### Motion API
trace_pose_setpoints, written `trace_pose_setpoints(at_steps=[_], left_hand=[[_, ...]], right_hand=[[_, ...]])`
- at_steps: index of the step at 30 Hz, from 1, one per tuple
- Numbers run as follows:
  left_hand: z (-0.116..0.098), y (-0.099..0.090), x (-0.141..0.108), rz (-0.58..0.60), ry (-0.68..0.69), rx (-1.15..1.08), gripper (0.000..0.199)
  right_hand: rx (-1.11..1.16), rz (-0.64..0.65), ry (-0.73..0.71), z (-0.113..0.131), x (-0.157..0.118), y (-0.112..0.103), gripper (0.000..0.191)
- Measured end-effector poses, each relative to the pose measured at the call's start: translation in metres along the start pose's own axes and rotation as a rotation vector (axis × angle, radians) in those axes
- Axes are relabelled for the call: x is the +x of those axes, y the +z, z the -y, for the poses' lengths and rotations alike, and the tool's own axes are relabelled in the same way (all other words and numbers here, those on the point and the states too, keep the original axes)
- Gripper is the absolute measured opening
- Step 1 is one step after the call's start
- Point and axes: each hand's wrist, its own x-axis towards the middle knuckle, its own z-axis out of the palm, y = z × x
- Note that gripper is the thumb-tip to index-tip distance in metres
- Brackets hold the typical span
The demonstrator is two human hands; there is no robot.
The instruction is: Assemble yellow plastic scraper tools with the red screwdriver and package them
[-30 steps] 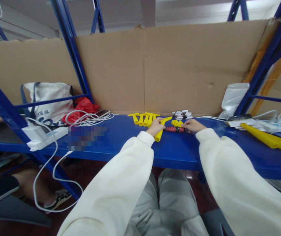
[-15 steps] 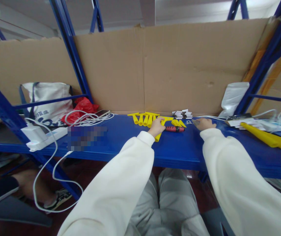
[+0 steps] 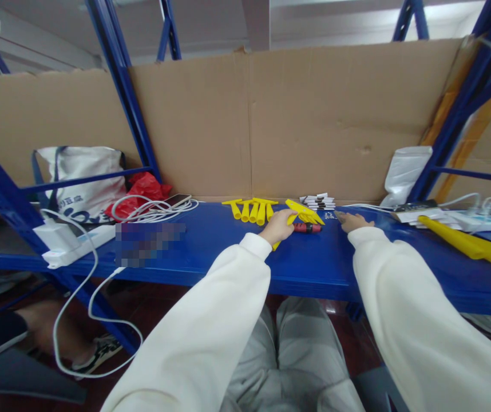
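My left hand is closed around the handle of a yellow T-shaped plastic tool, its flat head tilted toward the right. Behind that hand, several like yellow T-shaped tools lie in a row. A red and black screwdriver-like tool lies just right of my left hand, partly hidden by it. Small loose yellow pieces lie under and beside the tilted head. My right hand rests low on the table, fingertips together beside tiny pale parts; what they pinch is too small to make out.
White-and-dark packets are stacked by the cardboard wall. A long yellow sheet and a power strip lie at the right. Coiled white cable, a red bag and a cloth bag stand left.
My left hand has turned the yellow T-shaped tool, and its head now tilts over the small yellow pieces. My right hand has shifted slightly left, its fingers lower by the tiny parts.
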Motion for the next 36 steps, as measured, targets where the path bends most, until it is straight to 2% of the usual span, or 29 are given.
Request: trace_pose_setpoints(at_steps=[3, 6, 9, 13, 20, 25, 30, 36], left_hand=[[-0.001, -0.001, 0.0, 0.016, 0.025, 0.023, 0.051], [0.0, 0.0, 0.0, 0.024, 0.031, 0.03, 0.05], [0.001, 0.001, 0.001, 0.008, 0.0, -0.002, 0.05], [0.002, 0.004, 0.003, -0.007, -0.079, -0.096, 0.052], [0.01, 0.004, 0.012, -0.1, -0.316, -0.2, 0.047], [0.012, 0.003, 0.012, -0.188, -0.294, -0.189, 0.046], [0.012, 0.003, 0.012, -0.176, -0.324, -0.282, 0.041], [0.018, 0.004, 0.015, -0.15, -0.429, -0.394, 0.046]], right_hand=[[0.068, 0.103, 0.091, 0.006, -0.007, -0.011, 0.06], [0.107, 0.126, 0.119, 0.014, -0.011, -0.018, 0.064], [0.079, 0.139, 0.119, 0.021, -0.014, -0.021, 0.06], [0.056, 0.153, 0.106, 0.026, -0.016, -0.023, 0.057], [0.021, 0.129, 0.09, 0.027, -0.013, -0.021, 0.057], [0.008, 0.066, 0.045, 0.03, -0.006, -0.02, 0.053], [0.027, 0.027, 0.005, 0.045, 0.009, -0.028, 0.054], [0.129, -0.04, -0.004, 0.066, 0.043, -0.032, 0.06]])
